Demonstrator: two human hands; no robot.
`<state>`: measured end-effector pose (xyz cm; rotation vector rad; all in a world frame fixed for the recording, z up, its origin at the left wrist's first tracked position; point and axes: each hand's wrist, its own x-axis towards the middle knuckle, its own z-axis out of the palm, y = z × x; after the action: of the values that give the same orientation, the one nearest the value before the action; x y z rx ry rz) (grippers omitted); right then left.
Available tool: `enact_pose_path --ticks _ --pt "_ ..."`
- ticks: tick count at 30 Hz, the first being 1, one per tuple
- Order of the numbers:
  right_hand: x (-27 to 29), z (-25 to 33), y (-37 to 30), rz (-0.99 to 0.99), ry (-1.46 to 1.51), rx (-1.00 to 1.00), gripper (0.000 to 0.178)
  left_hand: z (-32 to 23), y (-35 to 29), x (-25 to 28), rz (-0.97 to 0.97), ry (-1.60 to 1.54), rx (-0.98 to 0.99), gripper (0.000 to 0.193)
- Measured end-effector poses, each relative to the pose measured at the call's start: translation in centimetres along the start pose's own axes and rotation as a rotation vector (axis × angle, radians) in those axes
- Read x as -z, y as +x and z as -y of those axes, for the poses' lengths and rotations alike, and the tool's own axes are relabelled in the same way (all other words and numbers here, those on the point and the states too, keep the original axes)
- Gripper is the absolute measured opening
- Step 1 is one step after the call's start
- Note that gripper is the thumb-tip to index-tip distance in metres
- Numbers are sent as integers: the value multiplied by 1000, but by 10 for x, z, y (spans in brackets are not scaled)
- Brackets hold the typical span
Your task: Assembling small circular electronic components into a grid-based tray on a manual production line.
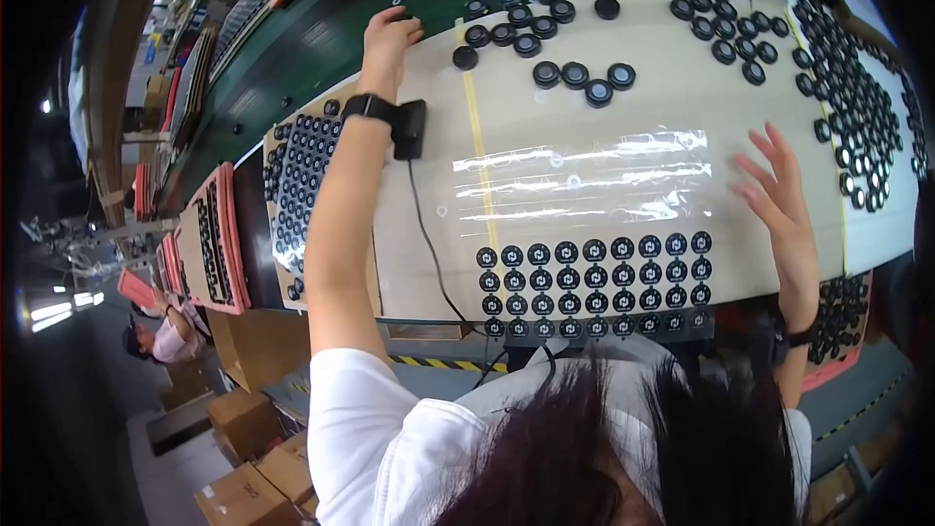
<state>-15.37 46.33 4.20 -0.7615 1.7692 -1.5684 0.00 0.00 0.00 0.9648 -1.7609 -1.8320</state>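
My left hand (388,39) reaches over the far left edge of the beige work board (419,234), beside the green belt. Its fingers are closed around a small black round part (403,17), partly hidden by them. My right hand (776,180) hangs over the board's right side, fingers spread, with nothing in it. Between my arms lies a clear plastic sheet (584,185) whose upper strips are bare and shiny. Its lower rows carry black round stickers (594,277) with a white mark. Several black round parts with pale centres (575,75) sit beyond the sheet.
More black round parts (857,117) crowd the right side. A label-covered sheet (304,170) lies at left near pink-edged trays (226,234). The green belt (302,58) runs along the far side. A black device (410,130) with a cable hangs at my left wrist. Another person (175,336) works far left.
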Motion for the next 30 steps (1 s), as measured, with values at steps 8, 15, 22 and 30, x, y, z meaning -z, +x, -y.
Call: enact_pose_path --ticks 8,15,22,30 --pt "32 -4 -19 226 547 -258 56 -4 -56 -17 -115 1422 -466 61" --pt "24 -14 -12 312 686 -478 61 -33 -249 -71 476 1443 -225 72" --pt "-1 -27 4 535 374 -438 42 13 -302 -76 294 1271 -221 87" --pt "-38 1 -16 572 -122 -114 23 30 -328 -78 -281 834 -336 80"
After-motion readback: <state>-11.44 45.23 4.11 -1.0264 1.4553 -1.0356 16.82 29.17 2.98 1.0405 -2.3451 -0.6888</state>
